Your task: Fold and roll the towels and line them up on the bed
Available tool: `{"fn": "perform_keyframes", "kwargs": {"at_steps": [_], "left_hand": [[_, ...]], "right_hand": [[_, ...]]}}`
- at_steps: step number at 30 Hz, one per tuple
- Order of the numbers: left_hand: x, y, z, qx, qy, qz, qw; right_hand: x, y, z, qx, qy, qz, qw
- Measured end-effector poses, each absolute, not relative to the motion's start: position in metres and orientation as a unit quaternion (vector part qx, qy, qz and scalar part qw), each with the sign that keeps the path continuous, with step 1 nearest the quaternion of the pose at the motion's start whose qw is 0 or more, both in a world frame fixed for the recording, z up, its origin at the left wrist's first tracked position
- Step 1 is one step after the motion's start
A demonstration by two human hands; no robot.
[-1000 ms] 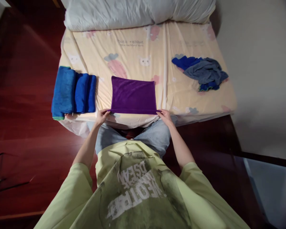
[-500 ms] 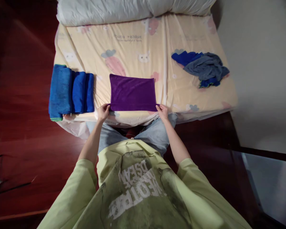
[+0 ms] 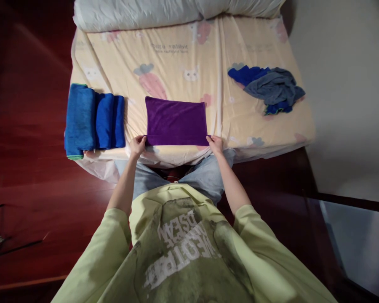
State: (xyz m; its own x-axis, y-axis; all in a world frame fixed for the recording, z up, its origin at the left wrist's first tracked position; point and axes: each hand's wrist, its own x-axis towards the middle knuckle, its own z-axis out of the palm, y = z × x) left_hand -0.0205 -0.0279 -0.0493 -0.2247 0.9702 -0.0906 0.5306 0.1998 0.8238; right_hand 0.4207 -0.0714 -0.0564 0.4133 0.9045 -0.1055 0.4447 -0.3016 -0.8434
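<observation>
A purple towel point(image 3: 177, 120) lies flat on the bed in front of me, with a narrow strip turned over along its near edge. My left hand point(image 3: 138, 145) pinches the near left corner of it. At the near right corner, my right hand point(image 3: 215, 144) grips the cloth between thumb and fingers. Left of the purple towel sit several folded blue towels point(image 3: 104, 120) side by side, the leftmost one larger with a green edge. To the right lies a crumpled heap of grey and blue cloths point(image 3: 273, 86).
The bed point(image 3: 177, 71) has a cream sheet printed with carrots and rabbits. A rolled white quilt point(image 3: 139, 16) runs along its far side. Dark red floor point(image 3: 28, 147) shows at the left, with thin black metal legs point(image 3: 0, 240) on it. A pale wall point(image 3: 344, 97) stands at the right.
Almost nothing differs. Both hands keep hold of the purple towel's near corners, and the whole view has shifted very slightly.
</observation>
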Motion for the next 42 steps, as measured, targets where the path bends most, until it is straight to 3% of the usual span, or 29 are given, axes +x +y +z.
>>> {"fn": "perform_keyframes", "kwargs": {"at_steps": [17,29,35,42], "left_hand": [[-0.010,-0.037,-0.043,0.533,0.725,0.336,0.277],[-0.001,-0.037,-0.034,0.513,0.751,0.326,0.259],[0.008,-0.045,-0.025,0.548,0.762,0.275,0.209],[0.005,-0.050,-0.033,0.650,0.682,0.312,0.124]], "right_hand": [[0.422,-0.071,-0.070,-0.785,-0.403,0.263,0.390],[0.408,-0.075,-0.042,-0.820,-0.401,0.236,0.332],[0.396,-0.080,-0.027,-0.821,-0.462,0.155,0.297],[0.394,-0.092,-0.026,-0.745,-0.607,0.038,0.273]]}}
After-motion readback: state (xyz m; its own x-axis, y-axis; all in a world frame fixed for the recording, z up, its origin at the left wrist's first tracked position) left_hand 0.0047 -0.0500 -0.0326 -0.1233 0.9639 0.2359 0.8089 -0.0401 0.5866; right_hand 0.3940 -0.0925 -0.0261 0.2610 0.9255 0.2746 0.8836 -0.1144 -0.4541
